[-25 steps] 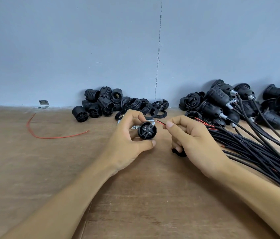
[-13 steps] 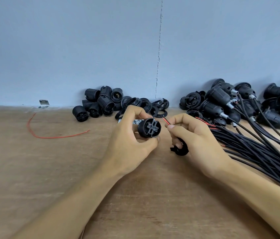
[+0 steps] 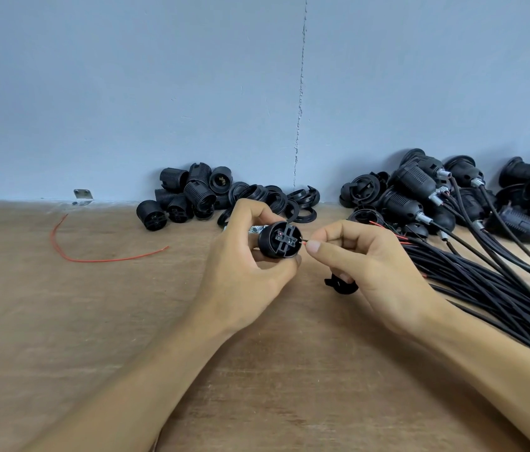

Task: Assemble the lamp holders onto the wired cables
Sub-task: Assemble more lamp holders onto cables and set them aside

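Hands meet over a wooden table (image 3: 61, 321), a holder in one and a wire in the other.

Nearest, two bare forearms reach in from the table's front edge. The left hand (image 3: 244, 272) grips a black lamp holder (image 3: 279, 240) between thumb and curled fingers, with the slotted terminal end facing the camera. Just beside it, the right hand (image 3: 371, 265) pinches a thin red wire end (image 3: 304, 243) between thumb and forefinger, its tip at the holder's right edge. A black cap piece (image 3: 342, 285) shows under its lower fingers. Black cables (image 3: 485, 288) fan off to the right. Farther back lie a loose red wire (image 3: 94, 257) at left, unwired holders (image 3: 188, 197) and rings (image 3: 289, 203) against the wall, and wired holders (image 3: 420, 197) at right.
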`<state>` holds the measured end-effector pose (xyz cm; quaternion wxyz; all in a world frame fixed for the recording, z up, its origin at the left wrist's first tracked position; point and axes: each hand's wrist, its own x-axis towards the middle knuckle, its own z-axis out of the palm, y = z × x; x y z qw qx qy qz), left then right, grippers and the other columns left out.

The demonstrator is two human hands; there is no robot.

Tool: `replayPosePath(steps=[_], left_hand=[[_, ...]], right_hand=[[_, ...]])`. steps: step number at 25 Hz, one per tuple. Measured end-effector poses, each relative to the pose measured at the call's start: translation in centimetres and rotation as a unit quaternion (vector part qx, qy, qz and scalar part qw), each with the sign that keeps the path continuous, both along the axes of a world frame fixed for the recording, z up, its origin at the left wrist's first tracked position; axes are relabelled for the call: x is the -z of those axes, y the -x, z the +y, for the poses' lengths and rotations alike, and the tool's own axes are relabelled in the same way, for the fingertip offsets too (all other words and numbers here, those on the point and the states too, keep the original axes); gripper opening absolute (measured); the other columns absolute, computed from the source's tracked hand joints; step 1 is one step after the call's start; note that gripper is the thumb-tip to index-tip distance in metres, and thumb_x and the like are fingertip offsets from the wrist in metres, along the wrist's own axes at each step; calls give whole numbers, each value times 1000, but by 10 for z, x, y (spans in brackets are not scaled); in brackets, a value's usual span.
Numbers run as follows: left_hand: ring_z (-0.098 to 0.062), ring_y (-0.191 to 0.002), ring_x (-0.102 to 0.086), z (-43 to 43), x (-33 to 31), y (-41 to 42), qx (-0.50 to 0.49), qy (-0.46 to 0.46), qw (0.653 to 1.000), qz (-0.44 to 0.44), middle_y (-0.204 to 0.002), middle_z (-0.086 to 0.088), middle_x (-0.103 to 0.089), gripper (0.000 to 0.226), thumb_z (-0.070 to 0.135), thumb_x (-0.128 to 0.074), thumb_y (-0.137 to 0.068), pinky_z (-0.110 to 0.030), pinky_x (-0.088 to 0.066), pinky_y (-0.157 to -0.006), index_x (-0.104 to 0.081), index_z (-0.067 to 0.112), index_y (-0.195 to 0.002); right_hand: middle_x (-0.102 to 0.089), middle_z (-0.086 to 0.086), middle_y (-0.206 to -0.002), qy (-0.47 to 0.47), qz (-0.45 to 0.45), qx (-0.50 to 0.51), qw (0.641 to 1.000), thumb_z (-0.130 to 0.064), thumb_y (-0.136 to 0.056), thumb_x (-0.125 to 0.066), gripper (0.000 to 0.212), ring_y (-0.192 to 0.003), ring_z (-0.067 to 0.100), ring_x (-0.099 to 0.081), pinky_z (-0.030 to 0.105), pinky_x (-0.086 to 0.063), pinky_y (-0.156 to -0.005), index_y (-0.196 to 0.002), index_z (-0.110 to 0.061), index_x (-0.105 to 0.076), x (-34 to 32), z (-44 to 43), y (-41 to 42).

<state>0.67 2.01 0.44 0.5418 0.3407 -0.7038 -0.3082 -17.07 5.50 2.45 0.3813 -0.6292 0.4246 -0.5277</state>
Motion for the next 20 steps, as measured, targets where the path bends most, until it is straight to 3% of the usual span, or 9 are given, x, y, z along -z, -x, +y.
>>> replayPosePath(steps=[3, 5, 10, 16, 20], left_hand=[[-19, -93, -71, 0, 1, 0, -4, 2, 1000, -7, -99, 7, -70, 45, 8, -79, -76, -21, -53, -76, -50, 33, -100], [-19, -91, -70, 0, 1, 0, -11, 6, 1000, -15, -98, 7, -70, 45, 7, -79, -76, -24, -54, -75, -50, 32, -101], [-23, -87, -67, 2, -1, 0, -35, 25, 998, -40, -93, 4, -67, 45, 11, -79, -75, -52, -54, -79, -49, 33, -100], [-26, -81, -62, 4, -4, 0, -50, 54, 995, -64, -86, -1, -66, 46, 11, -77, -72, -51, -52, -73, -48, 39, -95], [-20, -79, -59, 3, -3, -1, -60, 70, 993, -75, -89, 4, -63, 45, 15, -75, -70, -40, -51, -69, -49, 41, -95]], right_hand=[[-57, -9, -66, 6, 6, -4, 1000, -13, -91, -71, 8, -55, -2, -46, 7, -37, -56, -83, -14, -74, 2, -1, 0], [-54, -7, -66, 7, 17, -2, 1000, -15, -90, -72, 11, -55, -1, -44, 7, -36, -56, -81, -19, -74, 2, 0, 1], [-54, -11, -59, 4, 12, 16, 1000, -13, -88, -74, 17, -49, 0, -41, 9, -35, -49, -74, -22, -74, 0, 1, -2], [-50, -2, -62, -2, 19, 37, 999, -13, -87, -75, 12, -53, 5, -40, 11, -35, -48, -76, -12, -71, 1, 2, -3], [-48, -4, -61, 3, 29, 38, 999, -12, -88, -75, 12, -56, 6, -41, 12, -36, -50, -77, -14, -71, 3, 1, -2]])
